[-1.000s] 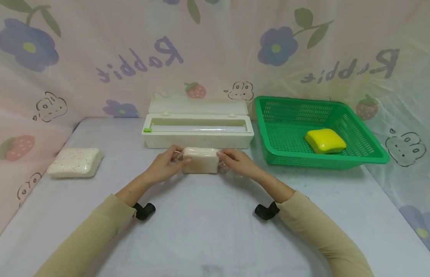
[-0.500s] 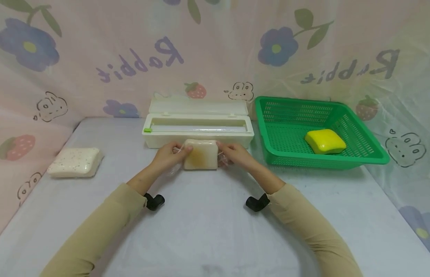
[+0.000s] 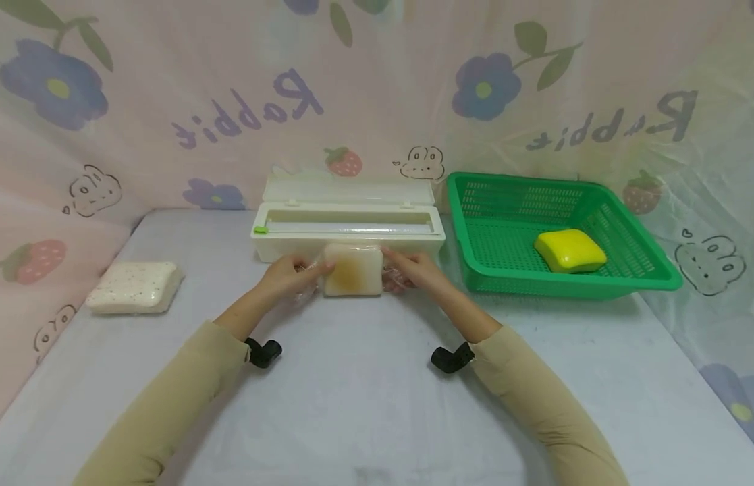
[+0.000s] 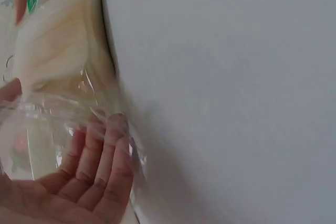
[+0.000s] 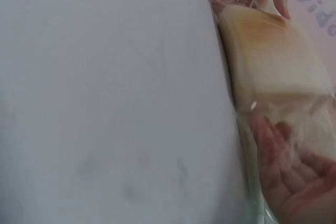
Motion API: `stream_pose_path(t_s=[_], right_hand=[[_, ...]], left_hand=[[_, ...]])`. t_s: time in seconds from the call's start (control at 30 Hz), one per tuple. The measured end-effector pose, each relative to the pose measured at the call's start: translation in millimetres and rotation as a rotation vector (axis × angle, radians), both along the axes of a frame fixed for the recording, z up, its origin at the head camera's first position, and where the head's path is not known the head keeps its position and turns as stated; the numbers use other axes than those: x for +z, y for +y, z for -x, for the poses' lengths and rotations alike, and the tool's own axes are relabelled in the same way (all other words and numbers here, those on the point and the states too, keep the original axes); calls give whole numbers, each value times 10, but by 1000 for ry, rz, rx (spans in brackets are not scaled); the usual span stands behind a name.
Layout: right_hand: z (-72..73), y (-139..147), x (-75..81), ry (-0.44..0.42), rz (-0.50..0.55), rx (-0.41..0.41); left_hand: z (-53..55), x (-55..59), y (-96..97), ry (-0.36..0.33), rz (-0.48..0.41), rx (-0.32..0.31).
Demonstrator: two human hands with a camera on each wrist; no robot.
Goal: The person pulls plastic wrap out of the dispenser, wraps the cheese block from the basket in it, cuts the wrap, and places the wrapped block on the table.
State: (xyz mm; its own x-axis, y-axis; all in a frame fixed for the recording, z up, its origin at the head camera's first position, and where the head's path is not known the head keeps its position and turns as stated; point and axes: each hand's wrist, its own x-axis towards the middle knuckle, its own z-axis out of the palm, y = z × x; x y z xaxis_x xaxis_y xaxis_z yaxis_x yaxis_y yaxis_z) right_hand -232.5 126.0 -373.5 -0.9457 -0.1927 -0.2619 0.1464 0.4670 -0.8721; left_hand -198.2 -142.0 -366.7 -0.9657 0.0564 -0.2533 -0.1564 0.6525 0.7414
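A thick white toast-shaped block (image 3: 352,270) with a brown patch on its face stands tilted at the table's centre, loosely wrapped in clear cling film (image 4: 79,109). At its left edge my left hand (image 3: 288,278) holds it, thumb near the edge and fingers under the loose film. My right hand (image 3: 416,270) holds the opposite side, thumb at the upper corner, with film over the curled fingers (image 5: 281,148). Directly behind the block is a white cling film dispenser (image 3: 349,248), its lid (image 3: 346,192) raised and a roll inside.
A white speckled block (image 3: 133,287) lies on the white-covered table (image 3: 358,405) at the left. At the back right, a green basket (image 3: 571,287) contains a yellow block (image 3: 570,251). A printed curtain (image 3: 377,88) rises behind the table.
The block has turned up so its brown-patched face shows to me, and it has shifted slightly back towards the dispenser. Both hands moved with it; my left thumb has slid slightly lower.
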Motion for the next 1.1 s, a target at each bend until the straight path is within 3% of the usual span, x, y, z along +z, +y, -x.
stream_pose_path(t_s=[0.23,0.33,0.47,0.67,0.83,1.1], right_hand=[[-63,226,-39,115,118,205],[-85,281,-67,169,183,250],[-121,296,-60,211,227,189],[-136,279,-59,156,214,27],[-121,240,-83,106,201,-67],[-81,201,-61,144,136,-96]], left_hand=[[-107,-10,-323,-3,-70,-157],[-163,-16,-406,35,-72,-183],[-221,-46,-463,106,-125,-168],[-242,-87,-487,154,-218,-86],[-198,-74,-472,143,-143,-13],[-150,-59,-492,133,-38,-24]])
